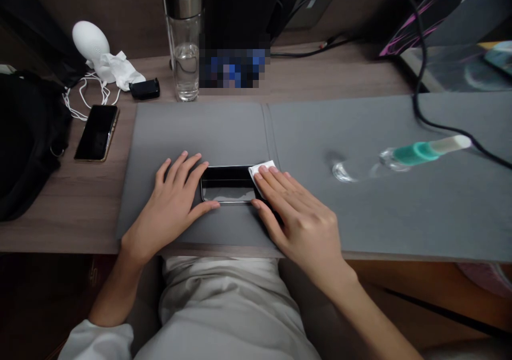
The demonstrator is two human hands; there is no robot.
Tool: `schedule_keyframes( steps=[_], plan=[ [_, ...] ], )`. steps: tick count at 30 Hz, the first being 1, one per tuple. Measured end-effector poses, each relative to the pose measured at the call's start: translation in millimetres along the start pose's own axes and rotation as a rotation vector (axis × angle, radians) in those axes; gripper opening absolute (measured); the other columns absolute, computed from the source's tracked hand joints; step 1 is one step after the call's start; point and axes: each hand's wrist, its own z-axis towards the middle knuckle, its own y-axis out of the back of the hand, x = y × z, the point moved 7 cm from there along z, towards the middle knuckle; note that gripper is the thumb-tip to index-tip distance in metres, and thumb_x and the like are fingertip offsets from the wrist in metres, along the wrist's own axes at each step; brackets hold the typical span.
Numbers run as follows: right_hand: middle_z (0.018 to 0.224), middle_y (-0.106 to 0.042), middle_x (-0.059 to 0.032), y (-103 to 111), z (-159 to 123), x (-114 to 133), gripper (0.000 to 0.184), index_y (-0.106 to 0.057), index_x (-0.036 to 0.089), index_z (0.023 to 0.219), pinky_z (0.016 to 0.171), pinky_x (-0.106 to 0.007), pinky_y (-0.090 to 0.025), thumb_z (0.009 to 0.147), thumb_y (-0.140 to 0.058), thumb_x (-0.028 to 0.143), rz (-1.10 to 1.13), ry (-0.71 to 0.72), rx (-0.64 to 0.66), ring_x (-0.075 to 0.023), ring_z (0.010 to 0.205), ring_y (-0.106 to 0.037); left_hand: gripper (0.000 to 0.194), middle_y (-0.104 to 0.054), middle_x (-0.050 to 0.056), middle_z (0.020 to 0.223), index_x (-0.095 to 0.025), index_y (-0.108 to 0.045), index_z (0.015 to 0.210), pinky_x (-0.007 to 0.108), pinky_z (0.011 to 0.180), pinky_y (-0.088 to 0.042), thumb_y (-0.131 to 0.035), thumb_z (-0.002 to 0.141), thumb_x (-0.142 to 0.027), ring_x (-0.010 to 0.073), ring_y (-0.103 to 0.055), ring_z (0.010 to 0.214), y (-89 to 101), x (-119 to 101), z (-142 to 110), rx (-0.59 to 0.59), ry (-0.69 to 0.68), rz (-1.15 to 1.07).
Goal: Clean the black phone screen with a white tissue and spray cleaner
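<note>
A dark smartphone (228,181) lies flat and lengthwise on the grey desk mat, its glossy screen up and showing reflections. My left hand (170,205) grips its left end, with the thumb along the near edge and the index fingertip at the far corner; the other fingers spread on the mat. Under the fingertips of my right hand (300,218) is a folded white tissue (264,169), pressed onto the phone's right end. My right thumb rests by the near edge. The right end of the phone is hidden by this hand and the tissue.
On the grey mat (360,216), a clear spray bottle with a green band (416,153) lies at the right. A water bottle (186,66) stands behind. Another phone (97,132), white cable (82,96) and black bag (32,141) are left. A black cable (419,82) crosses the right side.
</note>
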Motion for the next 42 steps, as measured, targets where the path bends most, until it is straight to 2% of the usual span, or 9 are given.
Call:
schedule_keyframes(
  steps=[11, 23, 33, 42],
  plan=[
    [0.145, -0.07, -0.0165, 0, 0, -1, 0.055, -0.056, 0.013, 0.154, 0.12, -0.049, -0.054, 0.101, -0.069, 0.016, -0.002, 0.004, -0.011, -0.0304, 0.139, -0.065, 0.077, -0.04, 0.018, 0.173, -0.016, -0.039, 0.165, 0.057, 0.135, -0.018, -0.046, 0.107, -0.066, 0.0342, -0.026, 0.166, -0.2, 1, 0, -0.014, -0.003, -0.02],
    [0.147, -0.068, -0.0187, 12, -14, 14, 0.062, -0.053, 0.008, 0.156, 0.12, -0.05, -0.054, 0.099, -0.074, 0.022, -0.042, 0.058, 0.046, -0.0316, 0.139, -0.065, 0.078, -0.039, 0.018, 0.173, -0.013, -0.039, 0.163, 0.057, 0.135, -0.019, -0.042, 0.107, -0.067, 0.0335, -0.026, 0.166, -0.4, 0, 0, -0.01, -0.006, 0.016],
    [0.15, -0.066, -0.0158, 0, 5, 6, 0.065, -0.045, 0.016, 0.163, 0.121, -0.052, -0.053, 0.103, -0.068, 0.022, 0.022, 0.028, 0.055, -0.0307, 0.142, -0.062, 0.078, -0.039, 0.017, 0.173, -0.014, -0.039, 0.164, 0.057, 0.135, -0.02, -0.043, 0.107, -0.066, 0.0334, -0.027, 0.166, -0.9, 1, -1, -0.012, -0.004, 0.02],
    [0.151, -0.065, -0.0189, 7, -2, 17, 0.071, -0.04, 0.012, 0.165, 0.119, -0.052, -0.055, 0.102, -0.07, 0.026, -0.012, 0.068, 0.066, -0.0322, 0.141, -0.063, 0.079, -0.039, 0.018, 0.173, -0.011, -0.04, 0.163, 0.058, 0.135, -0.021, -0.043, 0.107, -0.066, 0.0341, -0.027, 0.165, 0.1, 0, 0, -0.005, -0.005, 0.022]
  ],
)
